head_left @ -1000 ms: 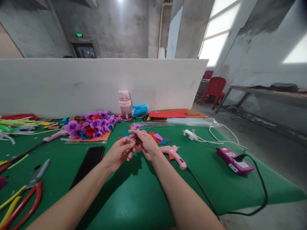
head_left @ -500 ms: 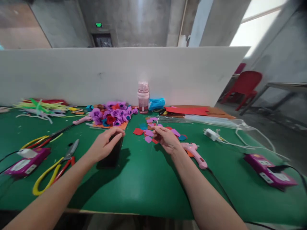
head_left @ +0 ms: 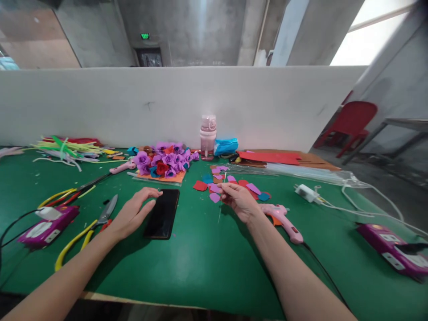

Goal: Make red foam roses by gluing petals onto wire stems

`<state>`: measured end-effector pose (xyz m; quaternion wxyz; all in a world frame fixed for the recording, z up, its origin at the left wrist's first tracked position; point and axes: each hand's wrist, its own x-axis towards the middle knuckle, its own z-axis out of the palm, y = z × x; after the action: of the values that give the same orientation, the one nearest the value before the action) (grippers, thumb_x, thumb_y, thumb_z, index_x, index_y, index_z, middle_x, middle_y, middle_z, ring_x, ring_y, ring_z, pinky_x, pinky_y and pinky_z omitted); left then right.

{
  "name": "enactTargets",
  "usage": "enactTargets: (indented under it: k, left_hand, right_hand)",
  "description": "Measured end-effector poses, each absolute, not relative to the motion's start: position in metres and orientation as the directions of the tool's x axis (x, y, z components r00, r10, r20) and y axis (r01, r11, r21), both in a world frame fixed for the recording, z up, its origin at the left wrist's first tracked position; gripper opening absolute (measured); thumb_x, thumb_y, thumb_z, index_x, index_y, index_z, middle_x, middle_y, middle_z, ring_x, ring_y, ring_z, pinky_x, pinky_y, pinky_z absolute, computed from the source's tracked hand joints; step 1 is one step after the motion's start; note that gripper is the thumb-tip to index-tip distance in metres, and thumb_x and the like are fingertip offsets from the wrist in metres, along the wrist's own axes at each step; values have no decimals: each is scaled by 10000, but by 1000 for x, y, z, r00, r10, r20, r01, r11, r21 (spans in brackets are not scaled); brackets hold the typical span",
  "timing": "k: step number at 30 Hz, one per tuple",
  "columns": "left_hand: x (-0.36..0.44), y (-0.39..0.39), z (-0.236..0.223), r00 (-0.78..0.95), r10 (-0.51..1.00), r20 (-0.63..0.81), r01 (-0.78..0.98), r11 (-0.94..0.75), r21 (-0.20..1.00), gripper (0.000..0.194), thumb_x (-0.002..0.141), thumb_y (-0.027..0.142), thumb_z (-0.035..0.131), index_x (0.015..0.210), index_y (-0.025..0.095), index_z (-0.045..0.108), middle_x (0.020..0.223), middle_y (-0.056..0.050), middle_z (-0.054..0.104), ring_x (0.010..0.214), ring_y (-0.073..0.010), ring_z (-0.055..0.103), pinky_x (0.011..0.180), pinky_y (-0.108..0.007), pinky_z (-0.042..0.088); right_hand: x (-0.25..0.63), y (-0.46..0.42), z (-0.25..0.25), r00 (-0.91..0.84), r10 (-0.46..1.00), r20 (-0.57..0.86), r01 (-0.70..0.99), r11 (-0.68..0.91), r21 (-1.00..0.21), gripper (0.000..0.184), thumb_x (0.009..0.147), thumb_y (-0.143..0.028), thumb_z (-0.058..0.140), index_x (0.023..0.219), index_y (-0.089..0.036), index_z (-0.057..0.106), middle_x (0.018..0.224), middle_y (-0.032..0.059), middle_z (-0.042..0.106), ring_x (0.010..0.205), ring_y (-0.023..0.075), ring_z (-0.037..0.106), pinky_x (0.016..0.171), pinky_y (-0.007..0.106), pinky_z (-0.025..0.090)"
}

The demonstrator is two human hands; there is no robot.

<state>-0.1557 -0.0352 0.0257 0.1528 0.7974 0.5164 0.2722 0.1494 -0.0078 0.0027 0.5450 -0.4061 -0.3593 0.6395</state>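
My right hand (head_left: 239, 199) pinches a thin wire (head_left: 220, 214) between thumb and fingertips, above the table. Just behind it lie loose petal-shaped pieces, among them a red one (head_left: 200, 186) and a purple one (head_left: 214, 198). A pink glue gun (head_left: 284, 221) rests by my right wrist, with a small light on its body. My left hand (head_left: 136, 210) is open, fingers stretched, at the upper left edge of a black phone (head_left: 162, 214) lying flat. Whether the fingertips touch the phone, I cannot tell.
Purple, red and blue flowers (head_left: 169, 159) are heaped on an orange sheet. Scissors (head_left: 107, 211), a power strip (head_left: 50, 227) and colored strips (head_left: 67, 147) lie left. A pink bottle (head_left: 207, 145) stands by the white board (head_left: 267, 107). Another power strip (head_left: 389, 249) and a white charger (head_left: 306, 193) lie right.
My hands were together in the middle; they have parted. My left hand moved left across the phone, uncovering it. My right hand keeps the thin wire. The view has swung left and down.
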Motion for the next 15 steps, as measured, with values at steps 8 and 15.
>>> enactTargets:
  k: [8,15]
  left_hand:
    - [-152,-57,34,361,910,202,758,-413,505,352,899,396,312,995,213,597,1065,-54,644,1032,-216,571,925,-330,419]
    - [-110,-21,15,81,985,151,990,-97,106,656,772,567,466,1289,166,422,1281,-173,489,1121,-372,489,905,-499,407]
  right_hand:
    - [142,-11,2,-128,985,-117,-335,-154,-930,306,591,-401,780,758,-154,712,671,-6,630,560,55,504,607,218,426]
    - [132,-13,-5,-122,989,-89,-228,-115,-967,288,603,-419,758,731,-165,714,635,0,629,550,69,492,587,230,395]
